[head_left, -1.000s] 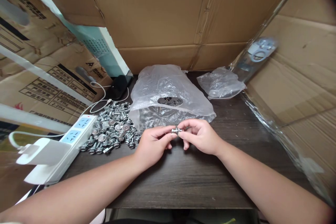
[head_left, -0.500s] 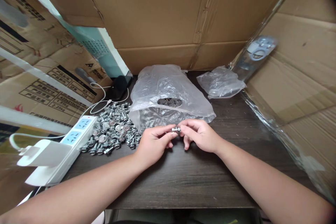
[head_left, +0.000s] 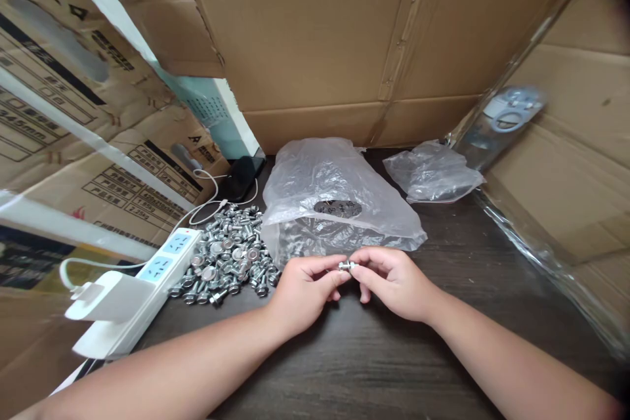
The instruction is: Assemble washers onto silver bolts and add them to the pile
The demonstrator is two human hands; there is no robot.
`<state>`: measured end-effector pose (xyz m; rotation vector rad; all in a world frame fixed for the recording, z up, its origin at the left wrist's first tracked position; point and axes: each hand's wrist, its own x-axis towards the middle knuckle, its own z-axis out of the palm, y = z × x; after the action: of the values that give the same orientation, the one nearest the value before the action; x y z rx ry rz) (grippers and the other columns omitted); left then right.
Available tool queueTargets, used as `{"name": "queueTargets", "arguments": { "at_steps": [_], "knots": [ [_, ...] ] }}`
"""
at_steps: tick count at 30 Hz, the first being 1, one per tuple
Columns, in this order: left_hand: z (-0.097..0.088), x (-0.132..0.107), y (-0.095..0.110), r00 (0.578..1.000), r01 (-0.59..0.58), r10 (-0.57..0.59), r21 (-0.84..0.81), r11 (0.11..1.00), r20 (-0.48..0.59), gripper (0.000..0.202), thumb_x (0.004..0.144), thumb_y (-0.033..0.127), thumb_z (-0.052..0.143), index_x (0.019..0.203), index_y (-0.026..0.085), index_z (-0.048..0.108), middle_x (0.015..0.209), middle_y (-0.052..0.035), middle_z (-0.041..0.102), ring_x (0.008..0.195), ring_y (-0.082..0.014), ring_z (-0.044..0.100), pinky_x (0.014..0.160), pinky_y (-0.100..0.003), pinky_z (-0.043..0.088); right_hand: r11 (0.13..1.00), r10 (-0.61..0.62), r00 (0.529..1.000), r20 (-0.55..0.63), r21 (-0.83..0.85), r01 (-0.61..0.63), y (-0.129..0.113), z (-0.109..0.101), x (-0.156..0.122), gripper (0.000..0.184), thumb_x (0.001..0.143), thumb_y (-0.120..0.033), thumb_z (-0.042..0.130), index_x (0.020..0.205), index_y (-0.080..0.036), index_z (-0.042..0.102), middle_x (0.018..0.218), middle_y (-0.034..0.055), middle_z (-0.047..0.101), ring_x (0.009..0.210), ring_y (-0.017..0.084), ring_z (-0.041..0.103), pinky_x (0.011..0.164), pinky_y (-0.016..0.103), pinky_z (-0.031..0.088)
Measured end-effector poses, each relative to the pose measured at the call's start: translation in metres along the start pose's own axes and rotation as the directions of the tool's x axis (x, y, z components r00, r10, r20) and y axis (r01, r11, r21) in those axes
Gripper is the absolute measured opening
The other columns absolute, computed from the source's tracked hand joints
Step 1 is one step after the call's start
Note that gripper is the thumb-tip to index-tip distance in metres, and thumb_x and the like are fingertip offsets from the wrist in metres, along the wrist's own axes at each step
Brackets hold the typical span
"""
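The bare left hand [head_left: 308, 292] and bare right hand [head_left: 394, 283] curl inward on either side of a small silver metal bolt [head_left: 346, 266], their fingertips pinching it from both ends. Both wrists bend slightly, and the bare left forearm [head_left: 172, 371] and bare right forearm [head_left: 506, 361] angle in from the lower corners, converging toward the bolt.

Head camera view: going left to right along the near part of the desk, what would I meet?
White power strip → pile of silver bolts → left hand → small bolt → right hand
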<state>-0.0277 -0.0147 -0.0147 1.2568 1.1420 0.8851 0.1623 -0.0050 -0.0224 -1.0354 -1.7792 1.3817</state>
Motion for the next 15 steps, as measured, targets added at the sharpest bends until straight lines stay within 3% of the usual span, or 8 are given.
{"name": "queueTargets", "arguments": {
  "at_steps": [3,6,11,15],
  "knots": [
    [-0.0001,0.0000,-0.0028,0.999,-0.024,0.024,0.014,1.000,0.027,0.027,0.076,0.025,0.070,0.100,0.017,0.078,0.070,-0.0037,0.071,0.050,-0.0079,0.055,0.052,-0.020,0.049,0.971,-0.122,0.992,-0.021,-0.208,0.115,-0.0019,-0.0012,-0.0007,0.026,0.098,-0.031,0.050,0.082,-0.015,0.064,0.058,-0.0002,0.060,0.055,0.012,0.057,0.062,0.027,0.047],
    [0.0000,-0.0001,-0.0041,0.999,-0.029,0.029,0.016,0.999,0.023,0.028,0.076,0.026,0.071,0.101,0.017,0.078,0.072,-0.0041,0.072,0.050,-0.0077,0.055,0.052,-0.020,0.049,0.946,-0.174,0.984,-0.034,-0.283,0.157,-0.0031,-0.0018,-0.0018,0.031,0.098,-0.029,0.048,0.074,-0.016,0.063,0.053,-0.0011,0.058,0.054,0.012,0.056,0.064,0.027,0.046],
    [0.0002,0.0000,-0.0004,0.998,0.056,-0.057,-0.038,0.998,-0.032,0.031,0.073,0.026,0.073,0.101,0.015,0.078,0.069,-0.0037,0.071,0.049,-0.0074,0.055,0.050,-0.020,0.048,0.996,-0.043,0.997,-0.070,-0.085,0.037,-0.0005,-0.0010,-0.0021,0.022,0.095,-0.035,0.053,0.098,-0.014,0.063,0.060,-0.0009,0.060,0.050,0.013,0.060,0.053,0.024,0.049],
    [0.0011,0.0006,0.0040,0.995,0.080,-0.084,-0.067,0.994,-0.049,0.032,0.071,0.027,0.074,0.100,0.015,0.078,0.065,-0.0027,0.071,0.047,-0.0073,0.054,0.047,-0.018,0.047,0.999,-0.043,0.998,-0.046,0.021,0.044,0.0031,0.0005,-0.0012,0.018,0.092,-0.027,0.057,0.104,-0.014,0.060,0.069,0.0010,0.062,0.055,0.014,0.064,0.055,0.025,0.052]
  ]
}}
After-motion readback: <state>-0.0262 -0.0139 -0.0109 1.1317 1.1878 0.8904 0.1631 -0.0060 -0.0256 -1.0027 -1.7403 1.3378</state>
